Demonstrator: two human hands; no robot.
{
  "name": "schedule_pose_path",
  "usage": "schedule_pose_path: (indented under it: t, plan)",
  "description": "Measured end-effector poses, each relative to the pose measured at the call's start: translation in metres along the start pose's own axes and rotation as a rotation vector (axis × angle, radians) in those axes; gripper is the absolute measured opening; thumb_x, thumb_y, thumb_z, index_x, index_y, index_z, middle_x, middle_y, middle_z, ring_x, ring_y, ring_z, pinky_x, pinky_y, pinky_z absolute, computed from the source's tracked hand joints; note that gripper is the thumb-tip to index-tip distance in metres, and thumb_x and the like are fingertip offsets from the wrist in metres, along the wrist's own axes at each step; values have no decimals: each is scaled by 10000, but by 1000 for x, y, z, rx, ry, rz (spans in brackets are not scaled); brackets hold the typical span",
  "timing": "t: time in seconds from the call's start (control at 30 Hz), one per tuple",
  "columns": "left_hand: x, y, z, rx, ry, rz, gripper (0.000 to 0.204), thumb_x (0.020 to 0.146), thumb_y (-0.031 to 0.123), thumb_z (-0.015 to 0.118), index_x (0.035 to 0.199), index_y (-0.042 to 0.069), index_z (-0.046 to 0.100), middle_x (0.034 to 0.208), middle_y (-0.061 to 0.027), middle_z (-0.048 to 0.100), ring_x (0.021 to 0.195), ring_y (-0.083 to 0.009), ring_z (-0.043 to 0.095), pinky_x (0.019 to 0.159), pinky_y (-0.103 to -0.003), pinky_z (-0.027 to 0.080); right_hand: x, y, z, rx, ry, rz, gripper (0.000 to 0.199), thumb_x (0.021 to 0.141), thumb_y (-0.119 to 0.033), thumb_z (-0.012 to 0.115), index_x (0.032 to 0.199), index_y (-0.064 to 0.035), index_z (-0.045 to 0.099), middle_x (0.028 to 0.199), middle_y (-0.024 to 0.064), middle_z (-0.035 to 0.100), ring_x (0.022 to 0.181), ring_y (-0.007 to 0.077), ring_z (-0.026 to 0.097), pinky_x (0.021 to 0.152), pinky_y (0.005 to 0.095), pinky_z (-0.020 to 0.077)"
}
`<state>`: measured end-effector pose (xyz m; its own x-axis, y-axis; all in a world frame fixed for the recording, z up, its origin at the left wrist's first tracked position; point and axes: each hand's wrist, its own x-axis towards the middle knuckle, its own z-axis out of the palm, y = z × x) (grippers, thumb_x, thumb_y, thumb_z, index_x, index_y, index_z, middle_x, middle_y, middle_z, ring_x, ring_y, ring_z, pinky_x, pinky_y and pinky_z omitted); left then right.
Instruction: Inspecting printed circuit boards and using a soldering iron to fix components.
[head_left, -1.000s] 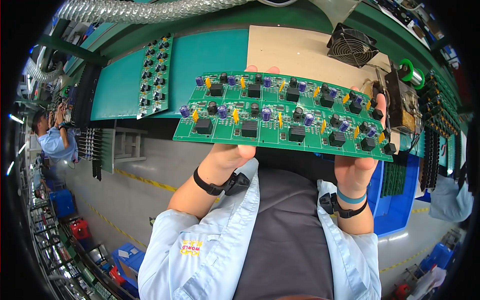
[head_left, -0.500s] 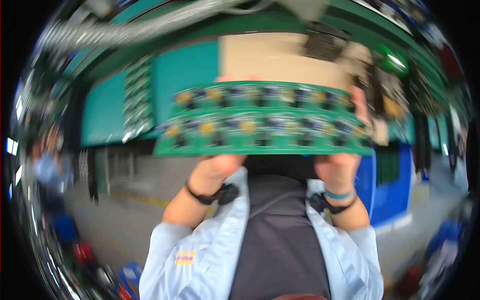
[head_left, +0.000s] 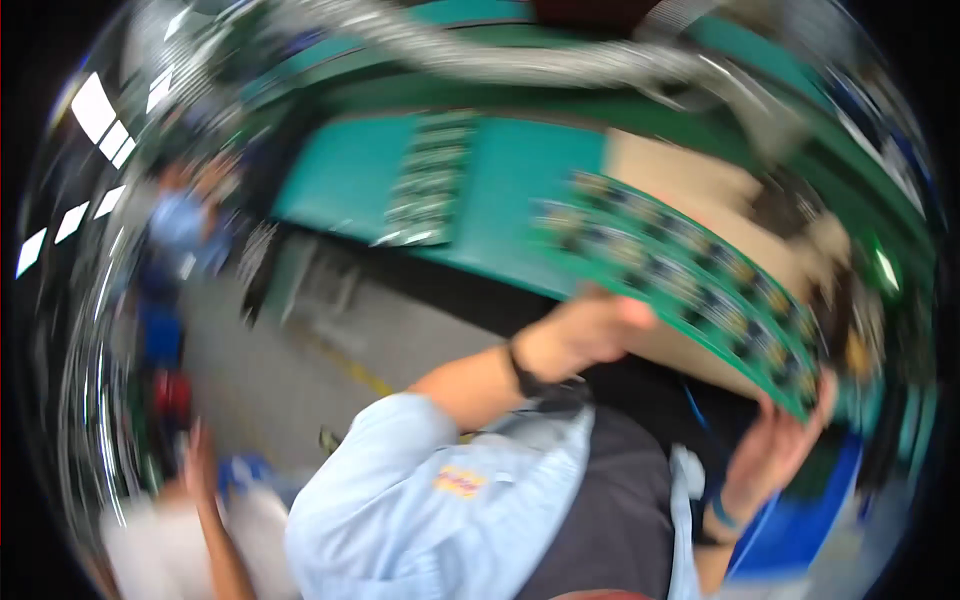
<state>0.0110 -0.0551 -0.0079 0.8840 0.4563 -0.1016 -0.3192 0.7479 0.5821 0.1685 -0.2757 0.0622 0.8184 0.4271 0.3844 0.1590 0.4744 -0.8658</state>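
Green circuit board [head_left: 690, 270]: long panel w/ rows of small components, held in the air above the teal bench top [head_left: 350, 180], tilted, running from approx. 11 o'clock down to 5 o'clock of frame centre. Frame is heavily motion-blurred; component detail can't be read.

Risks (judgement):
- Board slips or twists. Cause: support at only two points along the lower edge while the panel is steeply tilted.
- Board flexes, stressing solder joints. Cause: long, thin panel carried by the edge w/o mid support.
- Far end strikes bench fixtures at approx. 2 o'clock. Cause: little clearance there; exact gap not readable in the blur.
- Fingers touch components. Cause: grip sits close to the populated face.

Left hand [head_left: 585, 330]: under the board's lower edge near its mid-length, fingers curled up behind the panel, thumb side toward camera. How tight the curl is can't be told.

Right hand [head_left: 775, 440]: at the board's low end, approx. 5 o'clock, fingers spread and partly open, fingertips on the edge, palm facing the board.

A second board [head_left: 425, 180] lies flat on the bench at 10 o'clock. Other persons [head_left: 185, 225] show at 9 o'clock, well apart.
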Motion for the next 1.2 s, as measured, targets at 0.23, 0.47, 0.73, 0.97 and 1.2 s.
schedule_pose_path:
  t: [0.23,0.47,0.73,0.97,1.2]
  plan:
    - [-31,46,61,76,-235,484,1174,724,351,867,1572,153,79,1581,-120,268,1453,-266,280,1177,-453,268,6,41,-24,12,-288,174,790,905,-391,673,1516,-46,309,1504,101,387,1260,280,506,989,399,476]
    - [-42,54,50,182,-208,573,1181,728,399,853,1572,178,56,1578,-104,264,1455,-266,275,1182,-476,254,21,56,-10,-26,-450,175,776,964,-331,647,1565,-88,220,1085,199,652,503,115,290,619,276,453]
    - [-44,60,57,129,-186,521,1219,708,401,866,1572,186,34,1578,-80,260,1469,-254,245,1176,-477,255,19,65,1,46,-443,195,734,984,-384,596,1547,-52,264,1002,169,641,581,145,210,556,323,337]
    - [-42,60,49,117,-173,472,1256,685,406,879,1572,195,16,1580,-83,253,1474,-255,232,1181,-485,236,24,66,9,125,-435,236,754,952,-388,619,1534,-45,283,1199,163,533,876,213,280,769,375,340]
    - [-49,55,59,133,-159,526,1279,662,426,889,1574,175,27,1577,-94,263,1475,-262,233,1185,-472,231,23,54,11,193,-430,280,774,921,-391,642,1521,-38,302,1395,156,426,1171,281,349,982,428,344]
